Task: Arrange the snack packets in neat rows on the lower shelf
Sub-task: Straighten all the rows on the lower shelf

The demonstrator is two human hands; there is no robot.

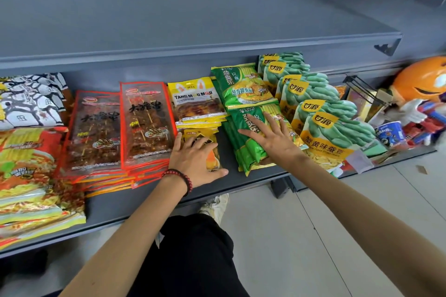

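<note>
Black trousers [193, 255] fill the bottom of the head view, and both forearms reach over them to the lower shelf [225, 149]. Left hand [195, 159] lies flat with fingers spread, pressing a small gold packet [213, 160] just in front of the yellow packets [196, 101]. The palm hides most of it, so it may be one packet or several. Right hand [270, 138] rests open-fingered on the front green packet [243, 152], gripping nothing. The step looks like squaring the middle rows. Next, the green stack seems slightly askew and likely needs nudging straight against the row behind.
</note>
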